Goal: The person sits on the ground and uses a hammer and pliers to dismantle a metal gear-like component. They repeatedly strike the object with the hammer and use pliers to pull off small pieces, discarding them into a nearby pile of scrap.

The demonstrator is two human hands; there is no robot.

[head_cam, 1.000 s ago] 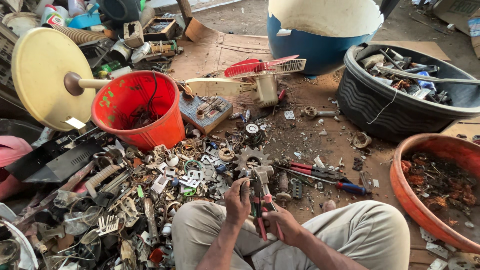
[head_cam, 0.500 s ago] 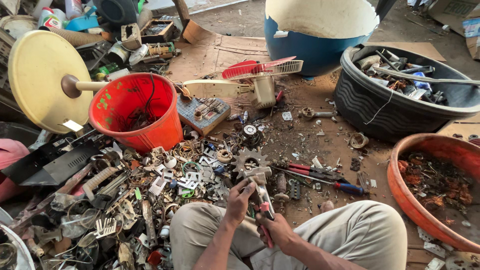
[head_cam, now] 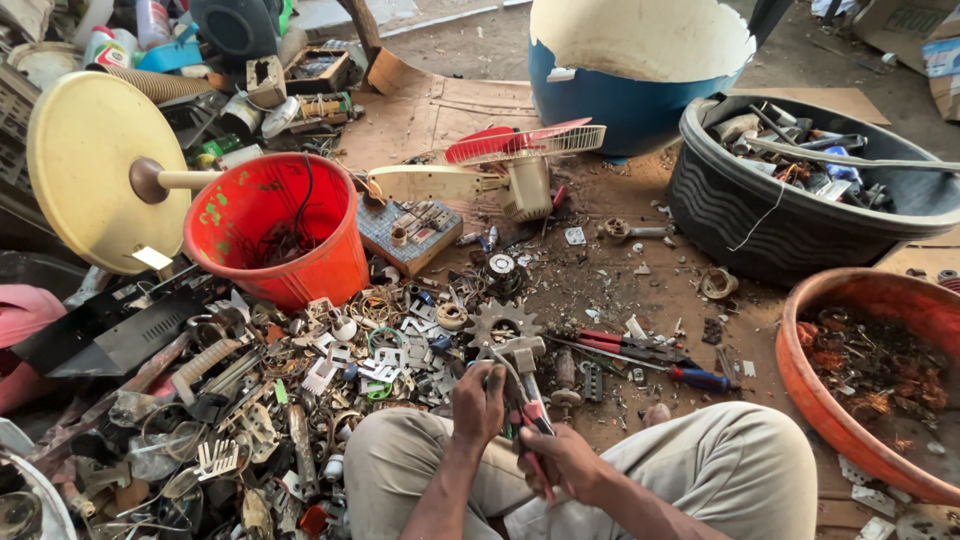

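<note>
I sit on the ground with my knees apart in beige trousers (head_cam: 720, 470). My right hand (head_cam: 562, 462) is shut on red-handled pliers (head_cam: 530, 420) that point up and away from me. My left hand (head_cam: 478, 402) grips a small grey metal part (head_cam: 517, 350) at the pliers' jaws, just above my lap. A toothed metal gear (head_cam: 500, 322) lies on the ground right beyond the part. The pliers' jaws are partly hidden by my left fingers.
Several scrap metal pieces (head_cam: 300, 400) cover the ground at left. A red bucket (head_cam: 330, 270) and cream disc (head_cam: 90, 170) stand beyond them. At right are a black tub (head_cam: 790, 235) and an orange basin (head_cam: 830, 400). Red-handled cutters (head_cam: 620, 345) and a screwdriver (head_cam: 700, 378) lie ahead.
Both hands stay together over my lap. The pliers have tilted a little and my left hand has closed higher on the metal part.
</note>
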